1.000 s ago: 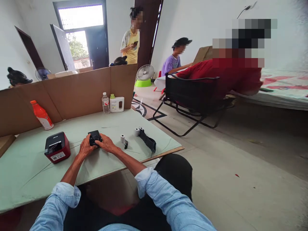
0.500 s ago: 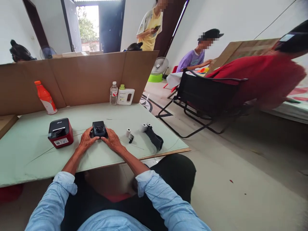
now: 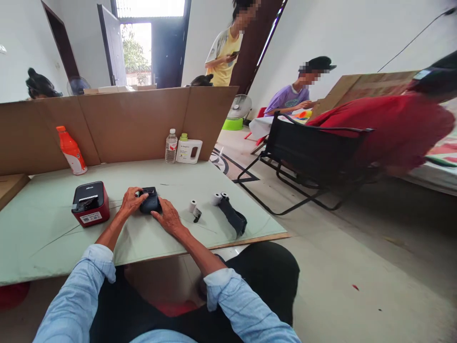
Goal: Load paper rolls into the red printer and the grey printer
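Observation:
A small black portable printer (image 3: 151,206) sits on the table between my two hands. My left hand (image 3: 132,200) grips its left side, with fingers and thumb over the top near the opening. My right hand (image 3: 169,215) holds the right and near side, thumb at the front edge. Inside details of the printer are too small to make out. Right of it stand a small white paper roll (image 3: 193,206) with a dark printed tail, and two more rolls (image 3: 216,198) beside a black strap (image 3: 232,214).
A red and black label printer (image 3: 90,204) stands on the left of the pale green table (image 3: 143,243). An orange bottle (image 3: 71,150), a water bottle (image 3: 171,146) and a white jug (image 3: 188,149) line the cardboard screen (image 3: 135,124). Other people sit or stand beyond.
My left hand has moved from the printer's side to its top edge. My right hand stays on the right side, its fingers slightly shifted. The view has tilted up slightly.

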A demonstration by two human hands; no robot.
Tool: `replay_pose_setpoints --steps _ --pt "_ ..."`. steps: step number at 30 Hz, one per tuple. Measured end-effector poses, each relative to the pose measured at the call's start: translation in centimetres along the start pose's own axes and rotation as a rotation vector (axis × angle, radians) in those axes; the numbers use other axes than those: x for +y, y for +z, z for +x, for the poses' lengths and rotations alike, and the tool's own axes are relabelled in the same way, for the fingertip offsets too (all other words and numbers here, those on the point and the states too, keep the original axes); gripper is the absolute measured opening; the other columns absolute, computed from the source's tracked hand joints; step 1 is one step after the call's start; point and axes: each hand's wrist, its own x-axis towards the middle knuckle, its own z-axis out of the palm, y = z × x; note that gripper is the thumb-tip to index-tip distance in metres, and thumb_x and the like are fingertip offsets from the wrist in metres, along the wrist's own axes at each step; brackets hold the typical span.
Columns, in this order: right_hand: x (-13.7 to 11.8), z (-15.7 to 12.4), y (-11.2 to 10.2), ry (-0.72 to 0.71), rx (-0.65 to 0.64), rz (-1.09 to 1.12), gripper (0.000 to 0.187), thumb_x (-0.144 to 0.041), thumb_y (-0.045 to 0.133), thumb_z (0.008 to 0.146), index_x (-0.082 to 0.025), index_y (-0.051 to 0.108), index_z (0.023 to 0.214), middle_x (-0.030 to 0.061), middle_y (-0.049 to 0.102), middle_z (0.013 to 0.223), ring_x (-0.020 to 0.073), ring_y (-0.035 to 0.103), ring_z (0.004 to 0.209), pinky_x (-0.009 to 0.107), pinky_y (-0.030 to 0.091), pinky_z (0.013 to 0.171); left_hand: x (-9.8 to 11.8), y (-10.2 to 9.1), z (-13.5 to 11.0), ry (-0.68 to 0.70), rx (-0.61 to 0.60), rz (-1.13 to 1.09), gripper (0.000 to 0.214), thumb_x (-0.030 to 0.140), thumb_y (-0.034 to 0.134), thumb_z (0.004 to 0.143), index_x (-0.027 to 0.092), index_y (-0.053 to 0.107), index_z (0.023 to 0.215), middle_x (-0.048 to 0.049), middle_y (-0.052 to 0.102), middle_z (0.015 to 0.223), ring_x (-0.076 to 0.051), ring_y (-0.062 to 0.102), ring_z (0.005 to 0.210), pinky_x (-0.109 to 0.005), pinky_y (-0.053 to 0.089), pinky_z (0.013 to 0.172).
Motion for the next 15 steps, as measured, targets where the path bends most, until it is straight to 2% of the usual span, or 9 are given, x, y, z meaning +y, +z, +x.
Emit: replay_pose_setpoints --steps 3,5,9,12,15 --pt "-0.1 0.0 -0.1 0.024 -0.017 -0.025 0.070 -0.036 0.064 0.098 -0.017 0.042 0.162 0.0186 0.065 0.139 0.0329 0.060 0.129 0.051 0.051 0.112 0.3 0.1 0.4 -0.042 0.007 -0.011 0.025 0.039 0.073 0.090 0.020 0.078 0.105 -0.0078 0.073 0.112 -0.018 0.069 0.083 -0.036 0.060 0.087" --pt "-0.2 0.1 -0.1 0.028 -0.023 -0.038 0.070 -0.036 0.064 0.099 -0.017 0.041 0.163 0.0184 0.065 0.138 0.0327 0.060 0.129 0.051 0.052 0.111 0.2 0.1 0.0 -0.028 -0.003 -0.014 0.021 0.035 0.073 0.090 0.020 0.077 0.103 -0.0075 0.073 0.113 -0.018 0.070 0.085 -0.036 0.060 0.088" --pt "-0.5 0.0 -0.3 0.018 -0.012 -0.011 0.068 -0.035 0.062 0.100 -0.019 0.041 0.163 0.0174 0.065 0.137 0.0326 0.061 0.128 0.051 0.052 0.112 -0.4 -0.4 -2.0 0.097 -0.037 0.005 0.028 0.028 0.075 0.086 0.022 0.077 0.113 -0.0090 0.072 0.125 -0.024 0.072 0.105 -0.040 0.061 0.099" --pt "-0.8 0.1 -0.4 0.010 0.001 -0.001 0.066 -0.033 0.062 0.100 -0.019 0.043 0.162 0.0175 0.065 0.137 0.0326 0.061 0.127 0.051 0.051 0.113 -0.8 -0.9 -3.3 0.179 -0.060 0.052 0.040 0.030 0.076 0.087 0.024 0.075 0.126 -0.0110 0.069 0.138 -0.028 0.068 0.126 -0.045 0.055 0.112" --pt "-1.1 0.1 -0.6 0.000 -0.004 -0.016 0.065 -0.031 0.063 0.100 -0.020 0.044 0.162 0.0168 0.065 0.137 0.0323 0.061 0.125 0.051 0.052 0.111 -0.8 -1.1 -4.2 0.195 -0.086 0.128 0.045 0.034 0.075 0.090 0.022 0.073 0.134 -0.0134 0.067 0.144 -0.030 0.065 0.133 -0.046 0.051 0.118"
